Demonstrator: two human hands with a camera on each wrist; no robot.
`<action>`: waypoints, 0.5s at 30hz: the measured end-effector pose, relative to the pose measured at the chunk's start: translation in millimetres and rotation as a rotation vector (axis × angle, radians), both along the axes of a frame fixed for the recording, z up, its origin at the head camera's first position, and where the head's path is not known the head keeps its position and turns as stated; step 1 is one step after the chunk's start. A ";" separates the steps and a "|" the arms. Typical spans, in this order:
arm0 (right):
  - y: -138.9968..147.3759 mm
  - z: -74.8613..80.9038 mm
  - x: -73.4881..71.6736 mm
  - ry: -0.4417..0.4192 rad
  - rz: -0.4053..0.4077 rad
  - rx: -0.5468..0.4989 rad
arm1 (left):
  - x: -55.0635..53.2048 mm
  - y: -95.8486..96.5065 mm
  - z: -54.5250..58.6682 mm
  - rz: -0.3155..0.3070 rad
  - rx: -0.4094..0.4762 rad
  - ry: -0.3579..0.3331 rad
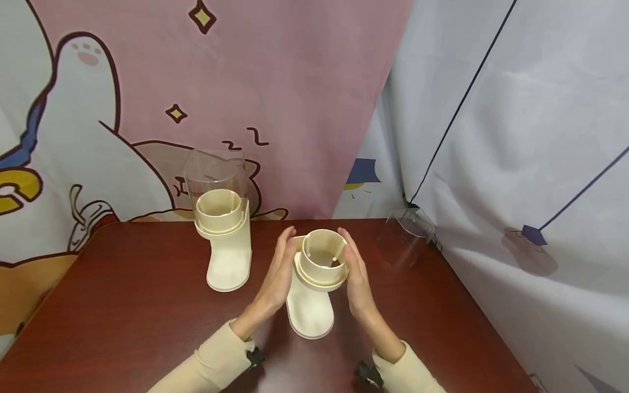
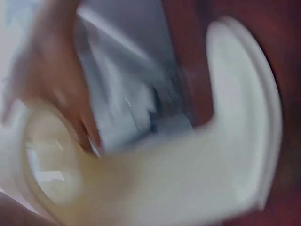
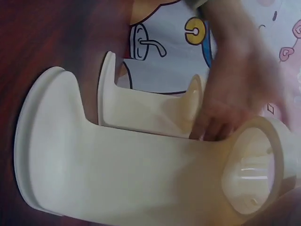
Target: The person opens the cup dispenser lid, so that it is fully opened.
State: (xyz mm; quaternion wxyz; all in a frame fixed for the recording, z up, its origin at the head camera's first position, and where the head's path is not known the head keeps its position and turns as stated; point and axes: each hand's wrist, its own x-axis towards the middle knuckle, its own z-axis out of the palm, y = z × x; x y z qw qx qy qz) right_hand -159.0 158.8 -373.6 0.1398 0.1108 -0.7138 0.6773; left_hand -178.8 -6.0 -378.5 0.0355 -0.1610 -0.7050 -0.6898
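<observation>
A cream plastic stand (image 1: pixel 309 314) with a round collar at its top and a rounded foot stands between my two hands, its foot low over or on the table. My left hand (image 1: pixel 277 273) holds the collar's left side, fingers pointing up beside it. On the opposite side my right hand (image 1: pixel 360 278) holds the collar (image 1: pixel 321 273). In the left wrist view the stand (image 2: pixel 188 174) lies sideways in the picture, and the right hand (image 2: pixel 56 70) is blurred. The left hand (image 3: pixel 235 89) shows behind the stand (image 3: pixel 141 165) in the right wrist view, fingertips partly hidden.
To the left stands a second cream stand (image 1: pixel 229 262) carrying a clear container (image 1: pixel 211 169). At the back right of the dark red table (image 1: pixel 147 327) sits another clear container (image 1: pixel 405 240). Printed curtains (image 1: pixel 295 82) border the table's back and right side.
</observation>
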 end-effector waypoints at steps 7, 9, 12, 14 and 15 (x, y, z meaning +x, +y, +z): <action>1.3 -3.9 -4.6 0.005 -0.017 0.031 | 11.5 14.8 4.6 -0.023 0.060 -0.070; 3.1 -4.4 -6.9 0.001 -0.010 0.019 | 8.3 17.7 6.0 -0.016 0.060 -0.084; 6.9 -4.7 -10.5 -0.011 -0.013 0.013 | 2.2 23.2 6.9 -0.019 0.067 -0.096; 11.2 -5.7 -12.5 -0.026 -0.021 0.013 | -1.4 27.6 6.4 -0.036 0.077 -0.107; 14.2 -6.5 -13.6 -0.032 -0.026 0.015 | -3.4 30.3 5.5 -0.043 0.080 -0.108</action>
